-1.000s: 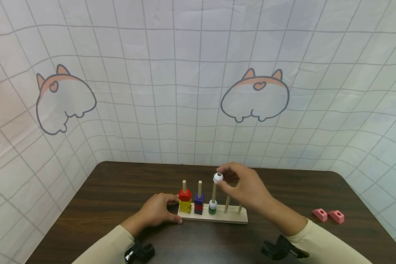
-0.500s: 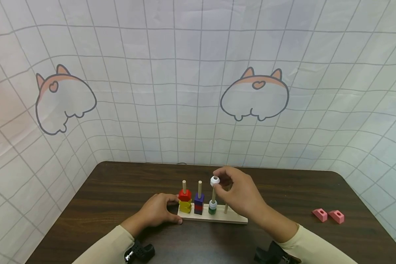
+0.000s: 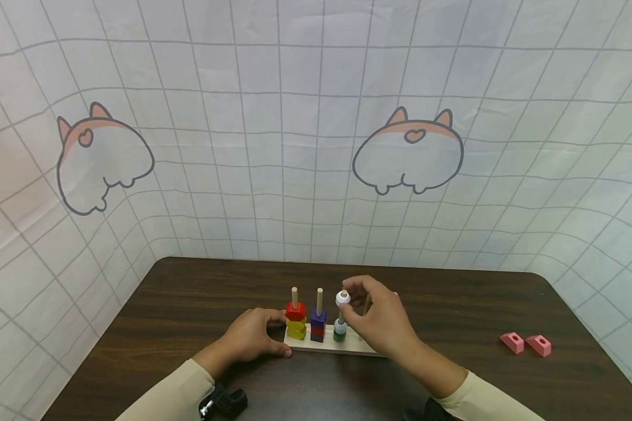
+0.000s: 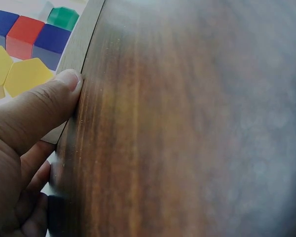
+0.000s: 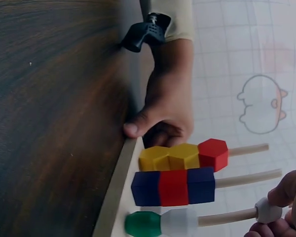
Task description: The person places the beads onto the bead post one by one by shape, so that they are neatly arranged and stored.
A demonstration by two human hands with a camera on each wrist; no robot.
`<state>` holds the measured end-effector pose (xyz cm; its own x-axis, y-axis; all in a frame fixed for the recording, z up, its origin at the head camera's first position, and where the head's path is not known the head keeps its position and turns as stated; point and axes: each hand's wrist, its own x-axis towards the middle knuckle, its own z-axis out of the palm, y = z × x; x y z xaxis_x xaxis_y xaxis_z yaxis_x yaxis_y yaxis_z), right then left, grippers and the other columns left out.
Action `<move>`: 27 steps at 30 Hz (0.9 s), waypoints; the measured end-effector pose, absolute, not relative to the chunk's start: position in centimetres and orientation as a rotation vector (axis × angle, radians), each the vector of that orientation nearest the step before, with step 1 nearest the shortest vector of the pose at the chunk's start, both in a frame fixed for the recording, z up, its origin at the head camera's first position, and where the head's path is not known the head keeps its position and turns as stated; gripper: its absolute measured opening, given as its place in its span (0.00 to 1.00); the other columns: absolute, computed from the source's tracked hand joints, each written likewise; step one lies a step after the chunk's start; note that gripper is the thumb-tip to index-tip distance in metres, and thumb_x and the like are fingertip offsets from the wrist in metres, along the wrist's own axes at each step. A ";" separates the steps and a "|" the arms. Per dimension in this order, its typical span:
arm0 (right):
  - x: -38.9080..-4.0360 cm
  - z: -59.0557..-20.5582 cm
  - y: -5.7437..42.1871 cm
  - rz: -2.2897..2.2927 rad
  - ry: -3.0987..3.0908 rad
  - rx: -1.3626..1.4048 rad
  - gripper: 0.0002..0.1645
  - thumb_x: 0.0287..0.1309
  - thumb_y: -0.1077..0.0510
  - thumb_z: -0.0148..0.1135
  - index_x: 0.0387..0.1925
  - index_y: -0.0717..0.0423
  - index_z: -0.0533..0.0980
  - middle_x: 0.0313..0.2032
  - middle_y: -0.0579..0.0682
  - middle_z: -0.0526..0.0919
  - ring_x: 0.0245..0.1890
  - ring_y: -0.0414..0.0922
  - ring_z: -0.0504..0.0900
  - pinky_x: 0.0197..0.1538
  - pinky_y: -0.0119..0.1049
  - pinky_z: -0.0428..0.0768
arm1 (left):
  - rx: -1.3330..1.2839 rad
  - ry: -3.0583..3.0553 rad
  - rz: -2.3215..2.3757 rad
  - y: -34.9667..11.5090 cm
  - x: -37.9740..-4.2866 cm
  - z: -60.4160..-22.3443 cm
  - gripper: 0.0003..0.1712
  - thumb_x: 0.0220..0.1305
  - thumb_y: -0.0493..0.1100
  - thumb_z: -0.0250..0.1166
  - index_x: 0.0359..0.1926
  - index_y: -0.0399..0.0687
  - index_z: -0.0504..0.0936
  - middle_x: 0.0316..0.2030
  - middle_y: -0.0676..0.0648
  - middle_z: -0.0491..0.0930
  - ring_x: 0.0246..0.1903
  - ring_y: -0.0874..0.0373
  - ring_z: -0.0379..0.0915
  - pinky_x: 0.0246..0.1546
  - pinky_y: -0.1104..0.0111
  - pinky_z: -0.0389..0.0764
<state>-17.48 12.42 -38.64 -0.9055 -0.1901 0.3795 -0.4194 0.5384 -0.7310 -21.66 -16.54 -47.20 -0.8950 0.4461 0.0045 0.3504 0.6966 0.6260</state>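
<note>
My right hand [image 3: 381, 321] pinches a white bead [image 3: 342, 299] between thumb and fingers. In the head view the tip of the third peg shows in the bead's hole, and the right wrist view has this bead [image 5: 268, 210] at the peg's upper end. Lower on that peg sit a green bead [image 5: 142, 224] and another white one [image 5: 180, 222]. My left hand [image 3: 250, 335] holds the left end of the wooden base [image 3: 326, 348], its thumb [image 4: 52, 101] along the front edge. Beside it, yellow hexagonal blocks [image 3: 296, 329] carry a red one [image 3: 295, 311] on the first peg.
The second peg bears blue square blocks [image 5: 201, 185] with a red block [image 5: 173, 187] between them. Right of the stand, two pink wedge blocks with holes [image 3: 512, 342] lie on the dark wooden table [image 3: 453, 292]. A grid-patterned white curtain [image 3: 316, 175] hangs behind.
My right hand has moved slightly left and down, bringing the white bead from above the third peg onto its top. The left hand stays on the base.
</note>
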 end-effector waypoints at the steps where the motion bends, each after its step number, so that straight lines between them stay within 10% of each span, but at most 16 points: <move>1: -17.5 -38.8 12.4 1.319 -2.514 0.510 0.24 0.54 0.65 0.76 0.53 0.56 0.79 0.39 0.42 0.83 0.36 0.37 0.82 0.39 0.33 0.83 | 0.648 2.756 0.968 -16.5 -21.7 -47.2 0.41 0.44 0.60 0.84 0.57 0.46 0.85 0.52 0.47 0.86 0.56 0.49 0.80 0.59 0.47 0.77; 11: -17.7 -40.9 12.4 1.506 -2.475 0.468 0.48 0.53 0.69 0.74 0.71 0.59 0.60 0.41 0.45 0.84 0.38 0.39 0.83 0.46 0.37 0.84 | 0.632 2.761 0.965 -16.5 -21.5 -47.2 0.40 0.44 0.60 0.84 0.56 0.46 0.85 0.52 0.47 0.86 0.56 0.48 0.80 0.58 0.47 0.77; 27: -17.9 -43.4 12.3 1.632 -2.474 0.395 0.43 0.50 0.69 0.76 0.66 0.60 0.65 0.41 0.49 0.84 0.38 0.43 0.85 0.45 0.38 0.85 | 0.636 2.766 0.972 -16.2 -21.4 -46.9 0.40 0.43 0.58 0.85 0.55 0.45 0.85 0.52 0.46 0.86 0.57 0.47 0.79 0.59 0.47 0.76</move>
<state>-17.90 12.29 -43.39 -0.9539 -0.1348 0.2683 -0.2997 0.3730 -0.8781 -21.44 -16.24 -46.90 -0.9004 0.4351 0.0064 0.3435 0.7015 0.6244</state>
